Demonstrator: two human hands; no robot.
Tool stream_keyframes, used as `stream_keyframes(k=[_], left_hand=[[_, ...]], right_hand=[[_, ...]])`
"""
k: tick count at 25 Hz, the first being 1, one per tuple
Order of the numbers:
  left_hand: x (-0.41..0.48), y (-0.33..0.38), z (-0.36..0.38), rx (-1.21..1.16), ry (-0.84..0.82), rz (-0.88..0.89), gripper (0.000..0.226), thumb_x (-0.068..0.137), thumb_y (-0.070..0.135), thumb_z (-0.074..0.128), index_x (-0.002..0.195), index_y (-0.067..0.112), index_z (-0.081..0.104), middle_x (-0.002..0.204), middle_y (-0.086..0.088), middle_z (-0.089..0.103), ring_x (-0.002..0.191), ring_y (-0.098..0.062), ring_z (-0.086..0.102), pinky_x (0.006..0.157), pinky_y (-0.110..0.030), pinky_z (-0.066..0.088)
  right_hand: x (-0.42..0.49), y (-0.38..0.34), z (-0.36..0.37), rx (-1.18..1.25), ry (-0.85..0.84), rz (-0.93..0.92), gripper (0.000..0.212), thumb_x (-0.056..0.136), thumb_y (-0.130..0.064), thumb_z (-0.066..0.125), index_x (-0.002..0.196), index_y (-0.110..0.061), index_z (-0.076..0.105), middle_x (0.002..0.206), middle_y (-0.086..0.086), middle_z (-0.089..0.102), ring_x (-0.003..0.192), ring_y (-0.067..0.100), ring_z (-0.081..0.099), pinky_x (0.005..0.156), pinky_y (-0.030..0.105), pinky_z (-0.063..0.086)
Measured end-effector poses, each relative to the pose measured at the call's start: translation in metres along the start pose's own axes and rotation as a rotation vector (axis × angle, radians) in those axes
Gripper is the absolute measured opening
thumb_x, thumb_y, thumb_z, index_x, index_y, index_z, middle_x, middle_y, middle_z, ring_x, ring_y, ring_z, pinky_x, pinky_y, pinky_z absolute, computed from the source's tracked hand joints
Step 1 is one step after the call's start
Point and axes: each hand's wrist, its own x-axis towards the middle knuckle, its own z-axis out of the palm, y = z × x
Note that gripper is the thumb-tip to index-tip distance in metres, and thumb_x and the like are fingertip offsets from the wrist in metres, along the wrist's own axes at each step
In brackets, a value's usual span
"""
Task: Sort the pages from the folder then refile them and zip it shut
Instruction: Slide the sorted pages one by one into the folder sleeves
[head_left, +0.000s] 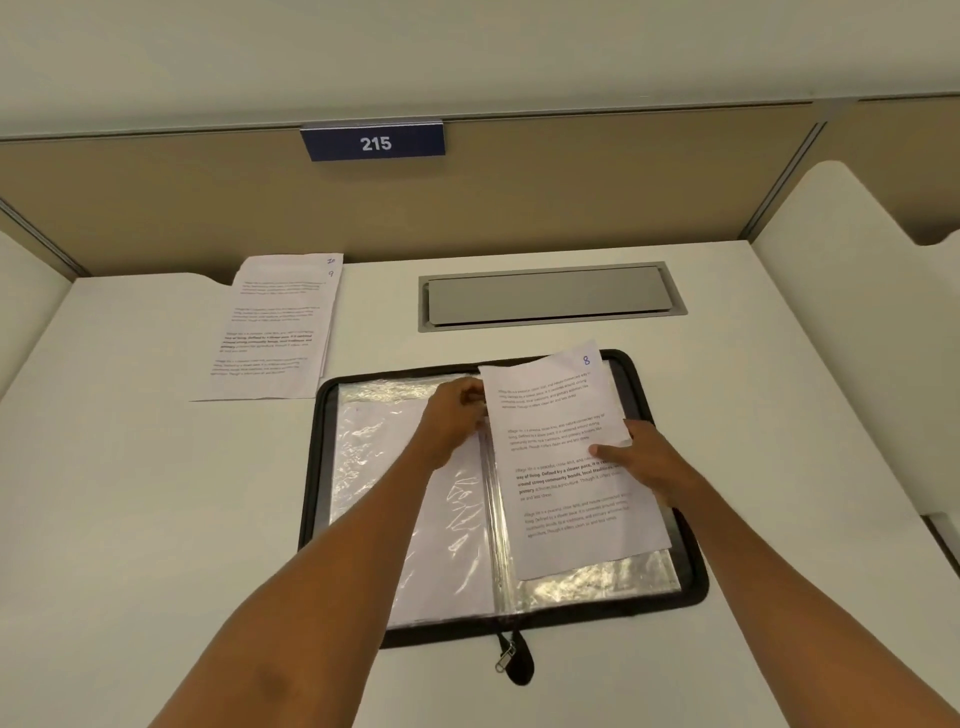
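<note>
White cubicle desk (156, 493) bears the open zip folder (691, 571). The right hand (644, 457) pinches page 8 (561, 467); the left hand (454, 415), just beside it, pinches the plastic sleeve (395, 467) at its top. This is likely still sorting: next, carry the page beyond the left hand onto the stack of pages 9 and 10 (275, 332).
</note>
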Motion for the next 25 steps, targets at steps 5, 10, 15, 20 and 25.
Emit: stream_keyframes(k=[5,10,15,20,25], left_hand=[[0.024,0.007,0.022,0.593,0.107,0.3,0.027,0.093,0.02,0.07,0.12,0.018,0.074,0.12,0.0,0.072,0.113,-0.023,0.062,0.097,-0.042,0.05],[0.05,0.012,0.03,0.855,0.078,0.283,0.035,0.1,0.014,0.061,0.135,0.016,0.067,0.134,-0.008,0.059,0.13,-0.028,0.048,0.107,-0.044,0.029],[0.066,0.016,0.027,0.902,0.005,0.384,0.022,0.096,0.012,0.064,0.115,0.017,0.074,0.111,-0.006,0.064,0.112,-0.027,0.053,0.096,-0.042,0.034],[0.074,0.015,0.018,0.986,-0.018,0.555,0.007,0.094,0.015,0.073,0.1,0.019,0.071,0.095,0.0,0.067,0.1,-0.025,0.057,0.093,-0.038,0.034],[0.074,0.006,0.014,0.972,0.048,0.684,0.006,0.094,0.019,0.074,0.1,0.019,0.074,0.089,0.002,0.073,0.093,-0.025,0.061,0.093,-0.039,0.034]], right_hand=[[0.003,0.004,-0.02,-0.072,0.033,0.006,0.025,0.093,-0.018,0.075,0.117,-0.021,0.07,0.112,0.0,0.076,0.095,0.018,0.075,0.08,0.033,0.061],[-0.002,0.0,-0.04,-0.082,0.071,-0.037,0.03,0.094,-0.014,0.073,0.124,-0.021,0.07,0.115,-0.004,0.076,0.097,0.013,0.075,0.08,0.029,0.06],[-0.004,-0.014,-0.058,-0.019,0.154,-0.07,0.025,0.094,-0.013,0.074,0.115,-0.026,0.071,0.106,-0.014,0.076,0.09,0.007,0.075,0.069,0.018,0.058],[0.004,-0.039,-0.071,0.018,0.293,-0.174,0.026,0.093,-0.015,0.074,0.117,-0.024,0.07,0.108,-0.012,0.075,0.095,0.01,0.075,0.08,0.025,0.061],[0.026,-0.085,-0.072,-0.123,0.436,-0.365,0.028,0.098,-0.019,0.07,0.125,-0.017,0.07,0.116,-0.004,0.074,0.101,0.012,0.073,0.086,0.029,0.059]])
